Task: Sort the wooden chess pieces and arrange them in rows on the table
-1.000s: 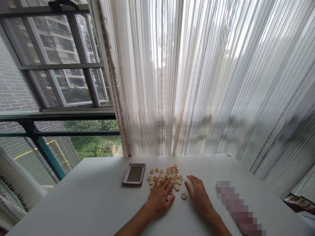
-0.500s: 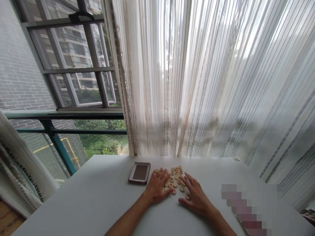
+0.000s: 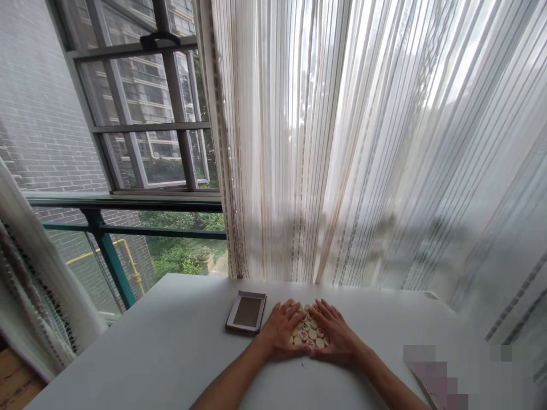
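Several round Chinese chess pieces (image 3: 305, 335), pale with red or dark characters, lie bunched on the white table (image 3: 171, 364). My left hand (image 3: 284, 331) rests along the left side of the bunch, fingers stretched out and partly over some pieces. On the other side my right hand (image 3: 335, 333) lies against the pieces, its fingers extended too. The two thumbs meet, or nearly meet, at the near edge of the bunch. Some pieces are hidden beneath the fingers.
Left of my left hand sits an open shallow box (image 3: 247, 312) with a brown inside. A blurred-out item (image 3: 431, 376) lies at the table's right. Behind the table hangs a striped sheer curtain (image 3: 299, 171), beside a window (image 3: 149, 114) and a green railing (image 3: 111, 262).
Both hands have come together around the pieces, the right hand moving inward most. The pieces sit in a tighter bunch. The whole view has shifted slightly.
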